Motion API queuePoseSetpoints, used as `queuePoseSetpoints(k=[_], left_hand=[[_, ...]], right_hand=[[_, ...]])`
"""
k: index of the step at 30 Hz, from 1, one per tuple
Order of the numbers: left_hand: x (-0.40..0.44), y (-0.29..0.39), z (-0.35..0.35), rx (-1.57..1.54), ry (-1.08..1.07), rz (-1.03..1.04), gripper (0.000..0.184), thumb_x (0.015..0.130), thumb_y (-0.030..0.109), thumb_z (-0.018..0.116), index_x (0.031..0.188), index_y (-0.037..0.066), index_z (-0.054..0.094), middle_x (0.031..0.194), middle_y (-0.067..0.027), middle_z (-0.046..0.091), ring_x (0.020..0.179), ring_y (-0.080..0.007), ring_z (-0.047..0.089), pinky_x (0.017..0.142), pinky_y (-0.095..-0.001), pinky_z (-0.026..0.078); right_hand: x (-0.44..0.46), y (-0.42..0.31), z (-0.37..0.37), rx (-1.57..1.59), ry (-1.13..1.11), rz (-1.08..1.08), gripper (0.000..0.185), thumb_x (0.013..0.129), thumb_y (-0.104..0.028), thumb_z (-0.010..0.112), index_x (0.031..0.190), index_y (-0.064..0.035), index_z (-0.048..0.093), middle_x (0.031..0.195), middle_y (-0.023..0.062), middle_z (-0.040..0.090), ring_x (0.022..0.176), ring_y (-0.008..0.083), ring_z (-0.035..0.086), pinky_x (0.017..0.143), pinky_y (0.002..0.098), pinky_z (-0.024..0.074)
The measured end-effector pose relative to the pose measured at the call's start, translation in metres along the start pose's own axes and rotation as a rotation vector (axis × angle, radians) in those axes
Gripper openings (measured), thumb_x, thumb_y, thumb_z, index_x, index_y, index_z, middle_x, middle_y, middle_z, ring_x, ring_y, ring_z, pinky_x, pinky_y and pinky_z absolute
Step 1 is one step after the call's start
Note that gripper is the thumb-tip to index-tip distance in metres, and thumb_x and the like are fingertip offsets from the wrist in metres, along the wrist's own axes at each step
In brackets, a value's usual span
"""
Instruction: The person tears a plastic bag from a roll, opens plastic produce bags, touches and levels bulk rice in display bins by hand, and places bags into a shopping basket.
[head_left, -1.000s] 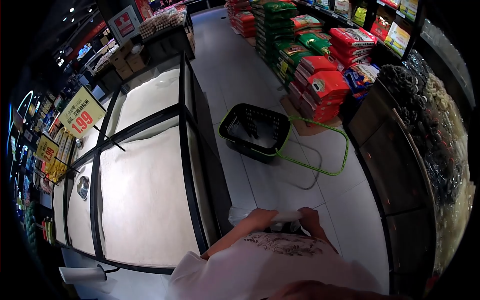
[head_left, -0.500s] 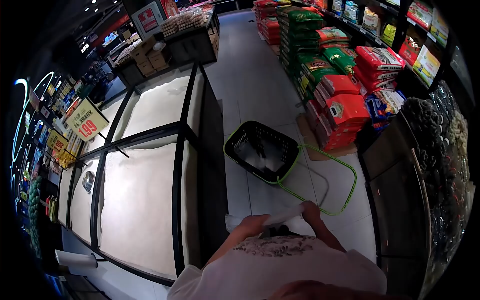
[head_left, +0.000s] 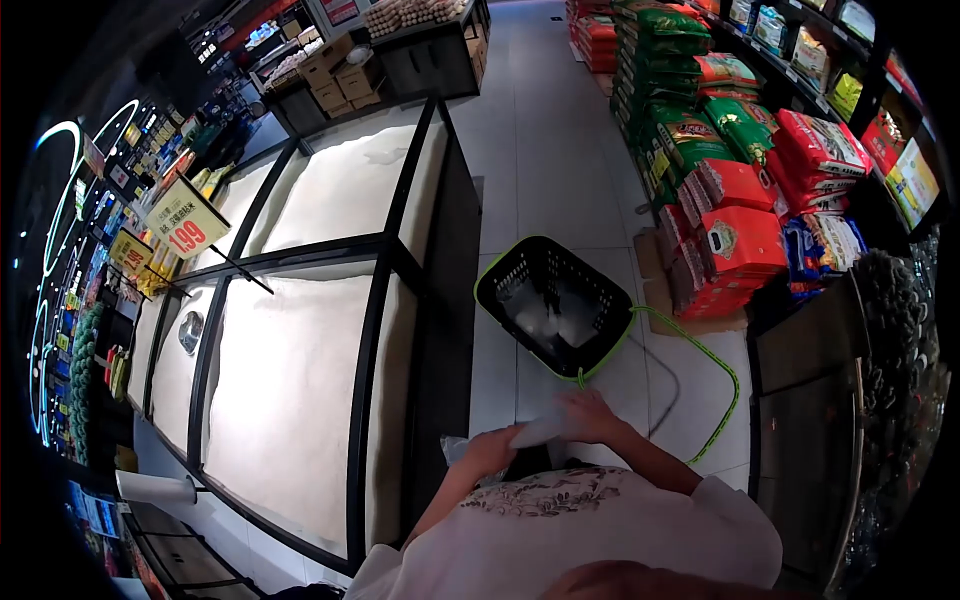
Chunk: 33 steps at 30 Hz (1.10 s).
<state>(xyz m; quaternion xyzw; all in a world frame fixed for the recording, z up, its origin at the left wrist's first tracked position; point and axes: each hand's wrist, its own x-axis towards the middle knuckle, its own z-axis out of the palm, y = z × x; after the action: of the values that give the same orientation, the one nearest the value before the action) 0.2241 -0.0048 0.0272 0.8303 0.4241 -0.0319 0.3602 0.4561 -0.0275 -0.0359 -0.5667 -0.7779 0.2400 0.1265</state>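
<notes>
In front of my waist, a translucent plastic bag (head_left: 540, 431) is stretched between my two hands. My left hand (head_left: 490, 452) has its fingers closed on one side of it, and more clear plastic sticks out to the left of that hand. The other end is in my right hand (head_left: 590, 416), its fingers pressed together on the plastic. Just beyond my hands, a black shopping basket (head_left: 512, 338) with a green rim sits on the floor. Whitish translucent bags (head_left: 548, 312) lie in it, their contents unclear. A green cord (head_left: 712, 362) loops out from its right side.
Black-framed bins of white grain (head_left: 290, 370) fill the left, with a 1.99 price sign (head_left: 188, 222) and a plastic roll (head_left: 155, 488) at the near corner. Stacked green sacks (head_left: 685, 135) and red packs (head_left: 740, 240) line the right. A tiled aisle (head_left: 530, 150) runs ahead.
My hands have come closer together, the right one moving left and inward, and the bag between them spans less. The view has shifted, so the basket appears farther right.
</notes>
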Motion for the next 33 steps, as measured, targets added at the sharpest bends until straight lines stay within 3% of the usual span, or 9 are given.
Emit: queuePoseSetpoints(k=[4, 6, 10, 12, 18, 26, 29, 32, 33], left_hand=[[0.026, -0.009, -0.022, 0.002, 0.157, 0.153, 0.034, 0.073, 0.015, 0.053, 0.107, 0.013, 0.05, 0.095, -0.0159, 0.057, 0.087, -0.0342, 0.054, 0.073, -0.0417, 0.044], [0.032, -0.017, -0.042, -0.056, 0.161, 0.199, 0.035, 0.072, 0.014, 0.056, 0.107, 0.01, 0.051, 0.097, -0.0153, 0.057, 0.089, -0.0333, 0.053, 0.076, -0.0405, 0.042], [0.027, -0.051, -0.074, -0.09, 0.441, 0.26, 0.045, 0.066, 0.014, 0.064, 0.107, 0.006, 0.049, 0.099, -0.015, 0.052, 0.096, -0.0328, 0.047, 0.083, -0.0381, 0.038], [0.021, -0.076, -0.09, -0.012, 0.647, 0.139, 0.046, 0.066, 0.012, 0.064, 0.109, 0.006, 0.049, 0.101, -0.0149, 0.05, 0.098, -0.0324, 0.045, 0.083, -0.0384, 0.037], [0.022, -0.14, -0.136, 0.182, 0.873, -0.151, 0.054, 0.067, 0.01, 0.064, 0.116, 0.004, 0.041, 0.108, -0.0166, 0.045, 0.101, -0.0337, 0.043, 0.085, -0.0405, 0.036], [0.098, -0.175, -0.17, 0.296, 0.887, -0.402, 0.062, 0.068, 0.015, 0.063, 0.121, 0.003, 0.034, 0.119, -0.0184, 0.038, 0.111, -0.0344, 0.035, 0.093, -0.0422, 0.029], [0.117, -0.19, -0.186, 0.311, 0.906, -0.448, 0.062, 0.07, 0.016, 0.063, 0.123, 0.004, 0.033, 0.121, -0.0184, 0.037, 0.112, -0.0346, 0.035, 0.094, -0.0421, 0.028], [0.132, -0.203, -0.202, 0.441, 0.893, -0.503, 0.063, 0.07, 0.019, 0.063, 0.124, 0.005, 0.032, 0.121, -0.0179, 0.037, 0.112, -0.0342, 0.035, 0.093, -0.0424, 0.029], [0.138, -0.211, -0.205, 0.496, 0.884, -0.513, 0.064, 0.07, 0.021, 0.063, 0.124, 0.006, 0.032, 0.121, -0.0176, 0.037, 0.111, -0.034, 0.036, 0.093, -0.0427, 0.029]], right_hand=[[0.05, -0.034, -0.011, 0.065, 0.006, -0.197, 0.052, 0.066, -0.037, 0.061, 0.107, -0.0084, 0.048, 0.109, 0.0133, 0.05, 0.103, 0.0296, 0.045, 0.087, 0.0407, 0.0322], [0.076, -0.028, 0.008, 0.086, -0.215, -0.007, 0.044, 0.068, -0.033, 0.06, 0.105, -0.0101, 0.051, 0.098, 0.0132, 0.056, 0.092, 0.0296, 0.053, 0.078, 0.0386, 0.0396], [0.105, 0.004, 0.002, 0.155, -0.004, 0.049, 0.029, 0.073, -0.027, 0.054, 0.097, -0.0117, 0.054, 0.082, 0.013, 0.06, 0.077, 0.0318, 0.057, 0.066, 0.0395, 0.0443], [0.114, 0.022, -0.015, 0.047, 0.038, 0.178, 0.026, 0.074, -0.025, 0.051, 0.096, -0.0111, 0.054, 0.081, 0.0134, 0.06, 0.075, 0.0324, 0.057, 0.066, 0.0404, 0.0447], [0.126, 0.063, -0.059, -0.052, 0.09, 0.449, 0.026, 0.074, -0.023, 0.052, 0.096, -0.0078, 0.052, 0.083, 0.0157, 0.059, 0.08, 0.0328, 0.056, 0.069, 0.0407, 0.0437], [0.136, 0.12, -0.083, 0.126, 0.467, 0.487, 0.024, 0.075, -0.018, 0.05, 0.092, -0.001, 0.052, 0.086, 0.0209, 0.055, 0.084, 0.039, 0.05, 0.071, 0.0423, 0.0411], [0.148, 0.169, -0.086, 0.11, 0.703, 0.39, 0.034, 0.076, -0.015, 0.05, 0.107, -0.0009, 0.049, 0.095, 0.0218, 0.054, 0.094, 0.0381, 0.049, 0.08, 0.0398, 0.0381], [0.164, 0.204, -0.102, 0.376, 0.851, 0.42, 0.037, 0.086, -0.031, 0.046, 0.1, 0.0024, 0.053, 0.098, 0.0238, 0.054, 0.093, 0.0365, 0.051, 0.079, 0.0355, 0.0381], [0.166, 0.217, -0.107, 0.381, 0.75, 0.551, 0.037, 0.086, -0.032, 0.046, 0.099, 0.0019, 0.053, 0.096, 0.0234, 0.055, 0.093, 0.0358, 0.051, 0.077, 0.0362, 0.0389]])
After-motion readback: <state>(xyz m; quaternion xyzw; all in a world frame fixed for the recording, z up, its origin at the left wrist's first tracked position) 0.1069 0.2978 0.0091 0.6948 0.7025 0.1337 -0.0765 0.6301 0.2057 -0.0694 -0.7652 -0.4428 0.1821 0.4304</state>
